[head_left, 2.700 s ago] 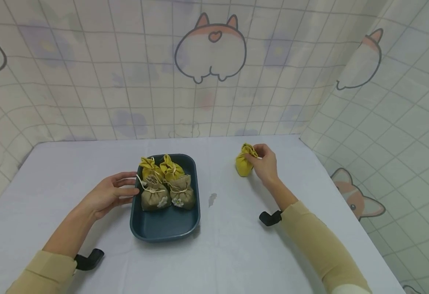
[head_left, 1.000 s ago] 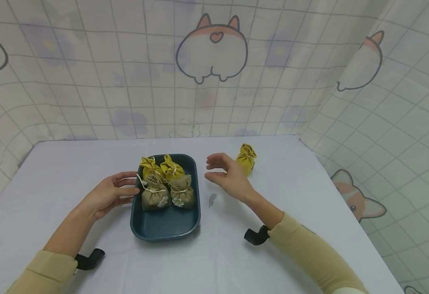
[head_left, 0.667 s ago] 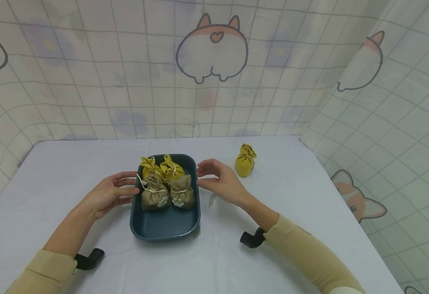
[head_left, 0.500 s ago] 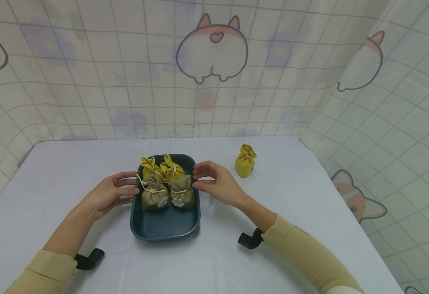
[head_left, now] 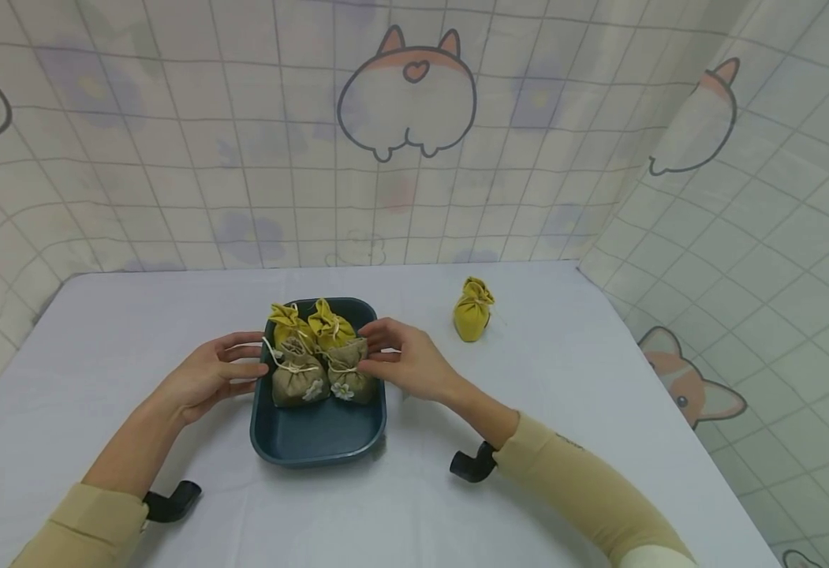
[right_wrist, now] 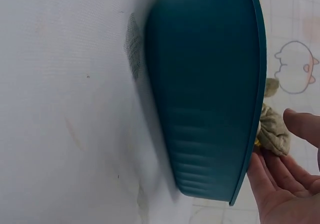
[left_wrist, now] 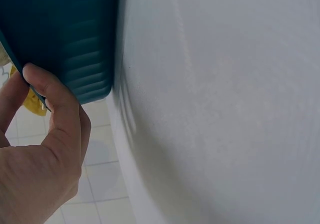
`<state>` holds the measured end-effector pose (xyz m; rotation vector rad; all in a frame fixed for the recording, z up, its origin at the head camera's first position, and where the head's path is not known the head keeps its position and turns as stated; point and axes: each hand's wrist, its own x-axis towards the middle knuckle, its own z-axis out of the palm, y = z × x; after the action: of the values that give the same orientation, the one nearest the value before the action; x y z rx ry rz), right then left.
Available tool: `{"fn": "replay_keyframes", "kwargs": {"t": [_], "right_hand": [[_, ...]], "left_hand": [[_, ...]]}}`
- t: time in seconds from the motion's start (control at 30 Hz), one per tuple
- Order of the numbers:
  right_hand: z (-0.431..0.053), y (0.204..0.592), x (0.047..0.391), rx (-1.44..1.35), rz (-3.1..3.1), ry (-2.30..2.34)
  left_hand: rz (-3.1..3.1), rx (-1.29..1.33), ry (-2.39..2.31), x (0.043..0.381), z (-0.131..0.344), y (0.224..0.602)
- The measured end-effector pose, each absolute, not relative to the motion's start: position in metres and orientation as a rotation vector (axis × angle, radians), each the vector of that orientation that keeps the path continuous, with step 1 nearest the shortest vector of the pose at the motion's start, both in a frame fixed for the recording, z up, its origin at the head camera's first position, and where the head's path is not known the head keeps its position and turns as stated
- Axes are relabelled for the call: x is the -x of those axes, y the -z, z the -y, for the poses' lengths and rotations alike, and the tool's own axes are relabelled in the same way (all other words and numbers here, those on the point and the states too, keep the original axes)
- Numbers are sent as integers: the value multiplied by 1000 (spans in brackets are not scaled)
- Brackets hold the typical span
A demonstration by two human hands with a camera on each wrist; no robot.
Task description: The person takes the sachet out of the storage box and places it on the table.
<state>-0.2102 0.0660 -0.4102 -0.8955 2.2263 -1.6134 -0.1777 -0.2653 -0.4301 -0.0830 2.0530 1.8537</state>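
A dark teal tray [head_left: 315, 434] sits left of centre on the table. Two yellow drawstring pouches [head_left: 332, 325] are at its back, two grey-beige ones with white flowers in front. My left hand [head_left: 208, 375] holds the tray's left rim, a finger on either side of it in the left wrist view. My right hand [head_left: 414, 363] reaches over the right rim to the right beige pouch [head_left: 350, 372]. In the right wrist view the thumb stands apart from that pouch [right_wrist: 274, 130], with fingertips close beside it. A third yellow pouch [head_left: 472, 310] stands on the table.
A white cloth covers the table [head_left: 499, 489], with a grid-patterned curtain [head_left: 414, 197] behind it and on the right. Black curved pieces [head_left: 173, 502] are on both wrists. The tray's front part shows bare floor.
My right hand let go of the yellow pouch on the right, which stayed on the table. It then moved left, over the tray's rim to the beige pouch. My left hand stayed put.
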Motion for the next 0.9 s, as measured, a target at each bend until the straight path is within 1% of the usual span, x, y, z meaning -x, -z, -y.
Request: {"fn": "replay_keyframes", "kwargs": {"t": [0.27, 0.43, 0.8, 0.9], "right_hand": [[-55, 413, 208, 1011, -2346, 1478], [-50, 415, 204, 1062, -2376, 1480], [-46, 424, 200, 997, -2411, 1637], [-46, 420, 197, 973, -2409, 1679]], "left_hand": [[-2058, 85, -1854, 176, 265, 430], [-2060, 91, -1858, 176, 265, 431], [-2053, 89, -1863, 177, 264, 430], [-2050, 97, -1865, 177, 264, 430]]}}
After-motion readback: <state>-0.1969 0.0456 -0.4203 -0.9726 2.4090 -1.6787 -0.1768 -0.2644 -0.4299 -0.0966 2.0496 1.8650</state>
